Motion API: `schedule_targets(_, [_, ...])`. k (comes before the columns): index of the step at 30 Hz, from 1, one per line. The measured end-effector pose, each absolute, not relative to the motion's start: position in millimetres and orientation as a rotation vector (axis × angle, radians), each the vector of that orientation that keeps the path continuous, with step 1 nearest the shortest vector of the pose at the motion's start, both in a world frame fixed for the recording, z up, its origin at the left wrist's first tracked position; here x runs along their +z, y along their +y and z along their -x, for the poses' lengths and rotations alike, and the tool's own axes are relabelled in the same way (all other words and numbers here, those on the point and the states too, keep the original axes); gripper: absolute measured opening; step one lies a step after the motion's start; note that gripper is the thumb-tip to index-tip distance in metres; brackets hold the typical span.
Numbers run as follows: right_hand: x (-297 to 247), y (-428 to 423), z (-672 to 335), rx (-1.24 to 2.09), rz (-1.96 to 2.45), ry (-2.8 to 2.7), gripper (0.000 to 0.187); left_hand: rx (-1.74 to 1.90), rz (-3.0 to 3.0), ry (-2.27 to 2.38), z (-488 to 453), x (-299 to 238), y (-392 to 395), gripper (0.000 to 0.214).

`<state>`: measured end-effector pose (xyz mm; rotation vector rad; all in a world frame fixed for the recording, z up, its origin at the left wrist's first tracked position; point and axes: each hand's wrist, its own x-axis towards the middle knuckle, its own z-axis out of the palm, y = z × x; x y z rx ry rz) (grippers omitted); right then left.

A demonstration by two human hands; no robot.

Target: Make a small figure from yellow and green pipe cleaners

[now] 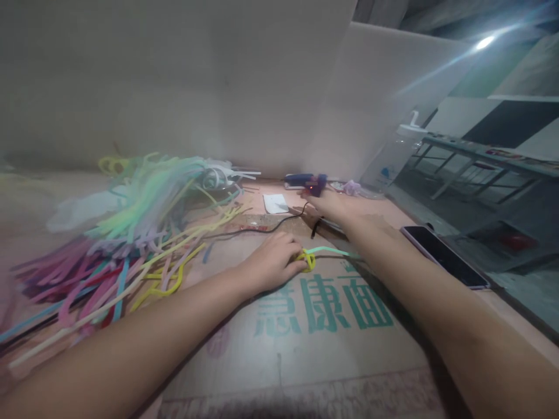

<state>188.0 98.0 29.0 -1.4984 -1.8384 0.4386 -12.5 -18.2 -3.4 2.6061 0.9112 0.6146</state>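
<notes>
My left hand (273, 259) rests on the cardboard sheet (323, 326), its fingers pinched round a small yellow pipe-cleaner knot (307, 259) with a mint-green stem (334, 251) trailing to the right. My right hand (325, 205) reaches farther back and lies against a blue hot-glue gun (305, 182) whose red light is on. How the right fingers sit on the gun is hard to make out. A black cable (253, 228) runs from the gun across the sheet.
A big heap of coloured pipe cleaners (131, 233) covers the left of the table. A white card (275, 203) lies by the glue gun. A dark phone (443, 256) lies near the right edge. A clear water bottle (393, 160) stands at the back right, against the wall.
</notes>
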Motion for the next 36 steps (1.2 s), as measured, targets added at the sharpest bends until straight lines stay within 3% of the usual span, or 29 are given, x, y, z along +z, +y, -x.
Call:
schedule_targets(4, [50, 57, -204, 0.543, 1.313, -1.798, 0.023, 0.716, -2.523, 1.104, 16, -5, -11, 0.018])
schedule_targets(8, [55, 3, -222, 0.464, 1.552, -1.831, 0.019, 0.851, -2.364, 1.219, 20, -8, -4, 0.022])
schedule_targets(13, [34, -37, -243, 0.416, 1.752, -1.807, 0.025, 0.691, -2.496, 1.217, 23, -4, -6, 0.020])
schedule_targets(16, [23, -41, -248, 0.443, 1.662, -1.873, 0.023, 0.605, -2.563, 1.044, 29, -1, -5, 0.028])
schedule_targets(20, [22, -40, -244, 0.503, 1.566, -1.892, 0.020, 0.598, -2.612, 0.915, 36, -4, 2, 0.021])
schedule_targets(24, [24, -43, -240, 0.484, 1.603, -1.849, 0.015, 0.740, -2.515, 0.944, 35, -9, 3, 0.024])
schedule_targets(31, [15, -40, -245, 0.694, 1.545, -1.885, 0.024, 1.131, -1.969, 1.204, 38, -4, 8, 0.032])
schedule_targets(36, [18, -39, -246, 0.690, 1.490, -1.841, 0.026, 1.095, -2.061, 1.239, 37, -2, 7, 0.040])
